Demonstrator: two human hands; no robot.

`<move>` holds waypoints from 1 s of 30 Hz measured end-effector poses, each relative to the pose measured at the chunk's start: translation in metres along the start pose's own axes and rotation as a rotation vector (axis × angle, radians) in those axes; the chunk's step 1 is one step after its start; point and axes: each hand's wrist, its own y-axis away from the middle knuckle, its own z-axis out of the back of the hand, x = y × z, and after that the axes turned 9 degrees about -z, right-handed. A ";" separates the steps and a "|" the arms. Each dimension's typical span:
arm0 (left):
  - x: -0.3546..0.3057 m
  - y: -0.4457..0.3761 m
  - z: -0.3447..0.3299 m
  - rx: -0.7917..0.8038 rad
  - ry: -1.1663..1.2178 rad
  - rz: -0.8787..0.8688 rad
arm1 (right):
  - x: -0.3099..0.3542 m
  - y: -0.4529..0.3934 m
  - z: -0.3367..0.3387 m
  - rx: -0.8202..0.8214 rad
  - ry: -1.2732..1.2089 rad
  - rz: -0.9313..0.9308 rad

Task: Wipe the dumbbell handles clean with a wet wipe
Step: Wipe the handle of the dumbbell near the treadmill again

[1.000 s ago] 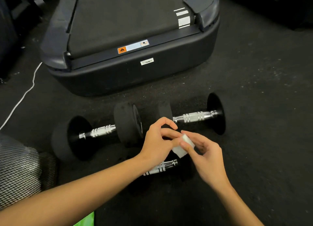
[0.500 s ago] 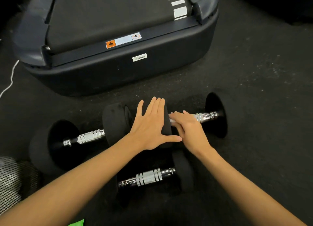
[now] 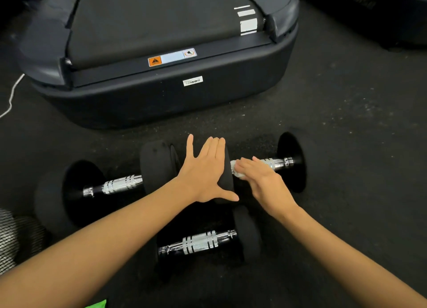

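Black speckled floor (image 3: 346, 123): three dumbbells (image 3: 198, 243), treadmill base (image 3: 161, 95), white cable (image 3: 11, 95).

Black speckled rubber floor (image 3: 346, 127) lies open right of the far-right black-plated chrome-handled dumbbell (image 3: 291, 162) and along the strip before the black treadmill base (image 3: 161, 100), which blocks the far side. Far-left black dumbbell (image 3: 115, 185) and near black dumbbell (image 3: 203, 242) crowd the middle; narrow gaps between them. Grey mesh object (image 3: 13, 238) closes the near-left corner.
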 end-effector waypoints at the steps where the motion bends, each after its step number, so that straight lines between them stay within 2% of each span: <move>1: -0.001 0.001 0.000 -0.005 -0.016 -0.004 | -0.003 -0.002 0.003 0.006 -0.006 -0.024; 5: -0.001 0.001 -0.001 -0.039 -0.068 -0.012 | 0.012 -0.020 -0.008 -0.011 -0.045 -0.146; 9: -0.001 0.001 -0.002 -0.041 -0.050 -0.002 | 0.016 0.008 -0.006 -0.066 -0.109 -0.040; 15: -0.002 0.000 -0.004 -0.028 -0.031 0.020 | 0.017 -0.005 -0.013 -0.119 -0.135 -0.148; 22: -0.005 0.000 -0.006 -0.036 -0.055 0.033 | 0.000 0.006 0.000 -0.134 -0.068 -0.042; 27: -0.007 0.002 -0.006 -0.067 -0.118 0.039 | 0.019 -0.027 -0.002 0.060 -0.006 -0.162; 30: -0.008 0.004 -0.007 -0.086 -0.113 0.038 | 0.013 -0.022 -0.001 0.103 -0.091 -0.113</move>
